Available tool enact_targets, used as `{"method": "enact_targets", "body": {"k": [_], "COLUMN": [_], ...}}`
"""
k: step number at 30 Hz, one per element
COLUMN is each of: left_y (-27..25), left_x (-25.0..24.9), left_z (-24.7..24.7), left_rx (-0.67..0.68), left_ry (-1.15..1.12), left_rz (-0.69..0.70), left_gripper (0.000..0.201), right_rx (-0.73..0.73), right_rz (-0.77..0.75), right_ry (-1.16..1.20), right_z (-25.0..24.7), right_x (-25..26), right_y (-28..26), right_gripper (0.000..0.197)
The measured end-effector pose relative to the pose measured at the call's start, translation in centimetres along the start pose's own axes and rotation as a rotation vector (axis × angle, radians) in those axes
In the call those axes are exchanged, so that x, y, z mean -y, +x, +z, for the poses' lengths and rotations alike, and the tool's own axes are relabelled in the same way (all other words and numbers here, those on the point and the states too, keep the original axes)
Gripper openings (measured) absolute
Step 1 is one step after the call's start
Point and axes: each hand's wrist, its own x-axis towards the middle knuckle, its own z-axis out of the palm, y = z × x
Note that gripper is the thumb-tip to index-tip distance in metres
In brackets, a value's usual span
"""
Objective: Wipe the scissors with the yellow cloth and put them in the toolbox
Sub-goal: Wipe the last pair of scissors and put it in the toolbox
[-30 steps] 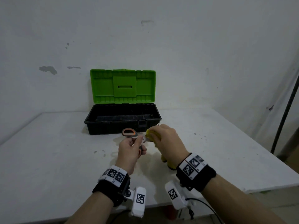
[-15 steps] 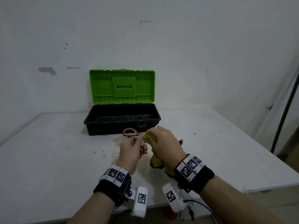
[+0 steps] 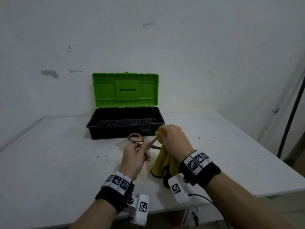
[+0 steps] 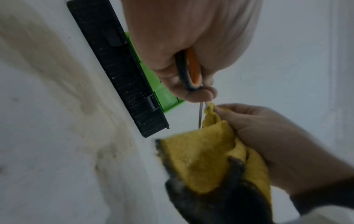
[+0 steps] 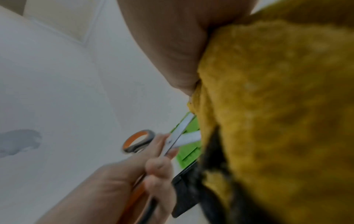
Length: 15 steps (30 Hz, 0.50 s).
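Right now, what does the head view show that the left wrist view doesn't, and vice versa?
Head only: the toolbox whole, its green lid upright, interior open; both scissor blades spread apart; a black pole at right.

Left wrist only: the left hand gripping the orange-lined handle up close; the yellow cloth with its dark hem.

Both: the right hand pinching the cloth on one blade of the scissors, above the white table.

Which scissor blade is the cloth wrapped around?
The upper blade, angled toward the toolbox; the lower blade sticks out bare beside the cloth.
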Motion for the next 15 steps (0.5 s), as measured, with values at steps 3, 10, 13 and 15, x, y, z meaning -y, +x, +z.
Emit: {"method": "enact_targets", "body": {"k": [3, 10, 13, 15], "left_y": [0.3, 0.3, 0.2, 0.1], "left_x": [0.3, -0.1, -0.2, -0.2], "left_z": [-0.1, 0.7, 0.7, 0.6], "left_rx": [-0.029, -0.041, -0.049, -0.059], "left_ry": [-0.047, -0.247, -0.305, -0.319], "left_rz": [-0.048, -0.149, -0.165, -0.172], "left_gripper": [0.026, 0.029, 0.028, 0.029], "right_rx": [-0.095, 0.002, -0.069, -0.129], "right_rz": [0.023, -0.186, -0.056, -0.001], "right_ry": [0.062, 0.025, 0.010, 0.025], "right_z": [-0.7, 0.7, -0.1, -0.9], "right_x": [-1.0, 0.6, -0.3, -0.8], "right_y": [0.3, -1.6, -0.5, 0.1], "right_gripper": [0.013, 0.008, 0.010, 0.012]}}
